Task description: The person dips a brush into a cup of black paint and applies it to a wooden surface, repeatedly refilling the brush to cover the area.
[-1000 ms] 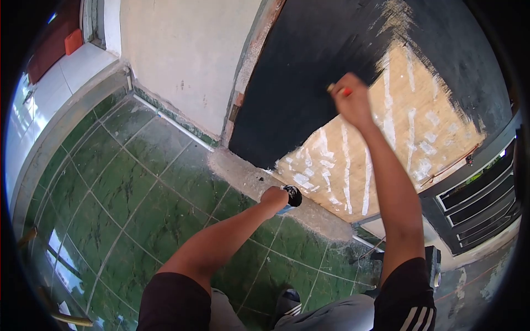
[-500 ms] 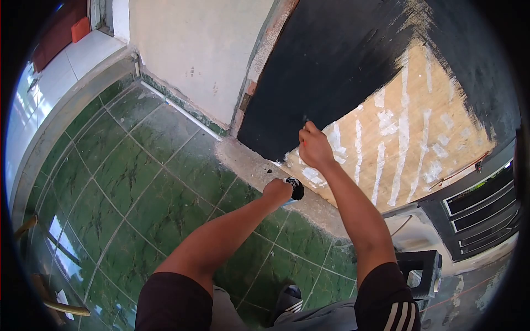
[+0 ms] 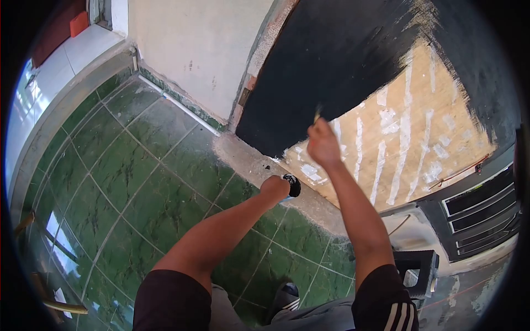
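My left hand (image 3: 275, 187) is wrapped round a small container of black paint (image 3: 292, 186), held above the floor edge by the panel. My right hand (image 3: 323, 143) is closed on a small brush (image 3: 317, 113), its tip blurred, in front of the border between black paint and bare wood. The large panel is painted black (image 3: 326, 66) at the upper left. Its bare part (image 3: 381, 149) is light wood with white filler streaks. Whether the brush touches the panel I cannot tell.
Green floor tiles (image 3: 138, 187) lie below and left. A white pipe (image 3: 179, 105) runs along the pale wall's (image 3: 193, 49) base. At the right are a black slatted frame (image 3: 480, 204) and a black hollow block (image 3: 422, 270). A slipper (image 3: 287, 298) shows below.
My right hand has moved slightly right, and the brush tip shows more clearly above it. My left hand and the container are slightly lower and further left in view.
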The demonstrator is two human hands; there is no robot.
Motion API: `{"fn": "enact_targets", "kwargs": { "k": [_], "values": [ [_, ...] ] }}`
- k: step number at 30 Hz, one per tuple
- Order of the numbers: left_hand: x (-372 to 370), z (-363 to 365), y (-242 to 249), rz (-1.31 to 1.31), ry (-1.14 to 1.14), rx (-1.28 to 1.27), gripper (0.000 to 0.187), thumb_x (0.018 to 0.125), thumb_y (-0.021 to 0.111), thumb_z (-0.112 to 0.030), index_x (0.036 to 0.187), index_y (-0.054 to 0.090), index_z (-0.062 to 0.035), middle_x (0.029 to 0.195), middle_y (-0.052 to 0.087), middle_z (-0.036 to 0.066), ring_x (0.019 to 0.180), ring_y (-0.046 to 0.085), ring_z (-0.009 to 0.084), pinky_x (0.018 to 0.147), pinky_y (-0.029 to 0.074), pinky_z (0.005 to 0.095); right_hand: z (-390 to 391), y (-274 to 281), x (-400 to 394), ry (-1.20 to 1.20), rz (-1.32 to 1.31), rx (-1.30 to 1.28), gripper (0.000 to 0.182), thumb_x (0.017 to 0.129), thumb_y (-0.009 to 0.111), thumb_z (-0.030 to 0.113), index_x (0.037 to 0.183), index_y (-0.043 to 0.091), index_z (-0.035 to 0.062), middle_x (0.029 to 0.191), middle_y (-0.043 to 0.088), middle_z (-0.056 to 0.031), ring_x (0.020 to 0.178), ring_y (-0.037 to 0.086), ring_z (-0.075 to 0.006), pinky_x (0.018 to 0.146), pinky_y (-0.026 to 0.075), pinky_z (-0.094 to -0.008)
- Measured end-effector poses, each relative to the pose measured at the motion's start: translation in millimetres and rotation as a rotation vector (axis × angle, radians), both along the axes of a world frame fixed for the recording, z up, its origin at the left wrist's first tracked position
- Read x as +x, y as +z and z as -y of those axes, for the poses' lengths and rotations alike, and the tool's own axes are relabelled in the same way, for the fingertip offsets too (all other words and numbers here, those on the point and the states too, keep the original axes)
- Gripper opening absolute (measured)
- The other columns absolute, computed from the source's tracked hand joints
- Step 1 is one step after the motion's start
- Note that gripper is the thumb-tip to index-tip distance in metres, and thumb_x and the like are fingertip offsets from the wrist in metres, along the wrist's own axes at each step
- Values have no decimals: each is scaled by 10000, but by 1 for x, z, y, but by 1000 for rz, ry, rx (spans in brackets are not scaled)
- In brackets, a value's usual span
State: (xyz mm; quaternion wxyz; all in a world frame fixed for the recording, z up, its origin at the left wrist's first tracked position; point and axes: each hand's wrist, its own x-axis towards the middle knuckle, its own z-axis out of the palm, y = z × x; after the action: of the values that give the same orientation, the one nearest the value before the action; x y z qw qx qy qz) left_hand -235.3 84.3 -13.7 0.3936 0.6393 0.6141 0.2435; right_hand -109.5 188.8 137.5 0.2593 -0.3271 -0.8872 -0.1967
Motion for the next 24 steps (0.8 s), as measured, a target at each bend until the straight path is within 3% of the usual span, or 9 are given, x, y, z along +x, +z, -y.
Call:
{"fn": "enact_targets", "kwargs": {
  "k": [2,6,10,13,16,19,21,22,24],
  "values": [
    [-1,1,1,-21,17,-15,241,935,589,-137,997,779,-2,1084,738,220,1004,731,373,831,604,474,11,-33,2,-28,-62,-395,103,772,558,-76,803,581,19,950,552,-139,912,629,-374,810,532,-469],
    [-2,1,3,-5,56,-94,265,953,560,-139,1023,776,-2,1114,728,226,1025,727,379,840,600,484,-6,-9,6,-20,-289,-438,168,725,579,-145,742,584,22,914,542,-138,911,623,-349,803,508,-416],
    [-8,-2,-3,87,40,-160,362,954,517,-241,1115,744,-9,1193,709,253,1119,687,422,935,557,494,-13,108,6,19,-380,-30,135,732,598,-124,775,637,-2,934,591,-143,907,635,-328,806,522,-396],
    [-6,-6,-11,157,87,-230,411,946,504,-285,1157,730,-15,1222,703,265,1151,672,443,970,540,498,11,144,-4,36,-358,268,121,742,596,-93,807,646,-4,968,583,-148,907,640,-343,775,537,-390],
    [-1,-6,-9,139,110,-222,358,971,493,-215,1104,742,4,1201,701,252,1121,685,413,946,553,486,5,113,-8,-17,-218,328,147,698,623,-83,809,643,12,965,561,-149,892,609,-349,771,532,-426],
    [-7,-4,-5,63,15,-157,369,983,471,-213,1091,734,21,1182,706,248,1113,687,402,950,553,474,-8,21,-5,-48,56,110,99,709,635,-8,778,591,48,979,558,-148,922,587,-352,836,531,-466],
    [-5,-5,-2,84,39,-166,388,976,465,-236,1101,727,21,1171,713,251,1114,686,407,959,549,470,5,-16,-7,-30,-61,-299,151,724,562,-107,787,568,30,958,541,-154,926,614,-378,832,525,-483],
    [1,-7,-3,137,113,-205,390,969,468,-242,1102,727,17,1164,716,254,1114,687,409,961,548,469,15,-12,-10,-63,-80,-447,157,740,561,-110,792,573,38,948,538,-154,896,615,-379,814,518,-477],
    [5,-8,-6,185,171,-228,393,959,472,-252,1100,728,10,1161,720,258,1113,688,413,962,547,471,13,11,-7,-81,-139,-409,167,744,560,-115,799,577,43,930,522,-156,909,602,-383,793,505,-455]
  ]
}}
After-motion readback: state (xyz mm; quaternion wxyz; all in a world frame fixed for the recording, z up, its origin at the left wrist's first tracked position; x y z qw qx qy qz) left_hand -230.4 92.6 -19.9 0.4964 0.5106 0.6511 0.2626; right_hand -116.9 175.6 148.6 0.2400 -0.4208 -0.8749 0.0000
